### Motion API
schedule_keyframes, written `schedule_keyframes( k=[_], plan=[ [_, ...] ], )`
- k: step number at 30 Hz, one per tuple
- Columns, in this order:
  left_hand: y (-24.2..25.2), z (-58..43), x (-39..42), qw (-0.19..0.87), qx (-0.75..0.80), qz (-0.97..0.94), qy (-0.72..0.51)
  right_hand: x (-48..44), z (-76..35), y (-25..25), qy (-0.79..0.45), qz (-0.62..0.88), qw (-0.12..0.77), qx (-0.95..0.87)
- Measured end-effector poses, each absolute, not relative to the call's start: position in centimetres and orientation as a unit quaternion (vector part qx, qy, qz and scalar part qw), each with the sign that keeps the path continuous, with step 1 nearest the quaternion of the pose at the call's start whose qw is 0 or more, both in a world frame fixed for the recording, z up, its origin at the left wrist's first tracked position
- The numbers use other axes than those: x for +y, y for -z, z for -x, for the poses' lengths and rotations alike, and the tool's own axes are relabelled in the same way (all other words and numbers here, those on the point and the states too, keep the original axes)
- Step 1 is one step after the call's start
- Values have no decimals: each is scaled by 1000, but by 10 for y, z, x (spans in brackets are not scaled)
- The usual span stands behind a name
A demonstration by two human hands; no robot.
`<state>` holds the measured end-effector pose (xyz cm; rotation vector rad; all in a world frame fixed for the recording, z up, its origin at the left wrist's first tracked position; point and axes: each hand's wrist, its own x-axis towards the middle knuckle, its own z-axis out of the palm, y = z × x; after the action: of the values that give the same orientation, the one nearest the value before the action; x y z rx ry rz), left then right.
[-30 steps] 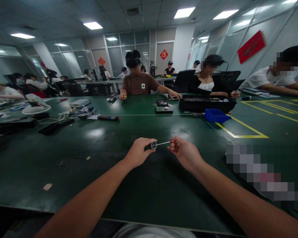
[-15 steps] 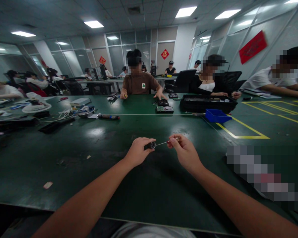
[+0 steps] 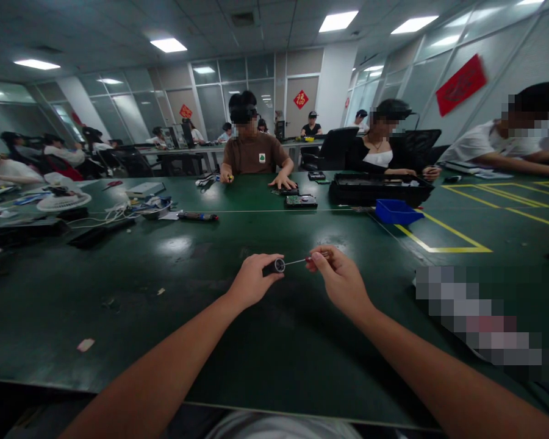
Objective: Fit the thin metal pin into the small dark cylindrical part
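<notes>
Over the green table, my left hand (image 3: 255, 278) is closed round a small dark cylindrical part (image 3: 271, 267). Its round, silver-rimmed end faces right, and my fingers hide much of its body. My right hand (image 3: 337, 271) grips a screwdriver (image 3: 308, 260) with a reddish handle, mostly covered by the fingers. The thin metal shaft points left and its tip meets the round end of the part. Whether the tip sits inside or only touches it, I cannot tell.
On the table (image 3: 201, 341) lie paper scraps (image 3: 85, 345). Beyond my hands are a hard drive (image 3: 301, 200), a blue bin (image 3: 397, 212), a black case (image 3: 380, 190), a pen-like tool (image 3: 197, 216) and a white fan (image 3: 64, 201). Co-workers sit across. A blurred item (image 3: 476, 317) lies right.
The view has shifted slightly. My hands, the cylindrical part and the screwdriver keep nearly the same pose. Across the table, a co-worker's hand has moved down onto a dark item behind the hard drive.
</notes>
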<state>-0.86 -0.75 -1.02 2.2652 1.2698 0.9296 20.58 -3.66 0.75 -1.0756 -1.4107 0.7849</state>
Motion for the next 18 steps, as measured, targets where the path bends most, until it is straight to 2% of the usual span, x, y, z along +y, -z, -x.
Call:
schedule_keyframes(
  k=[8, 18],
  plan=[
    [5, 7, -10, 203, 446, -809, -325, -32, -208, -6, -353, 469, 573, -573],
    [6, 8, -11, 201, 443, -811, -324, -25, -208, -2, -456, 477, 589, -467]
  ],
)
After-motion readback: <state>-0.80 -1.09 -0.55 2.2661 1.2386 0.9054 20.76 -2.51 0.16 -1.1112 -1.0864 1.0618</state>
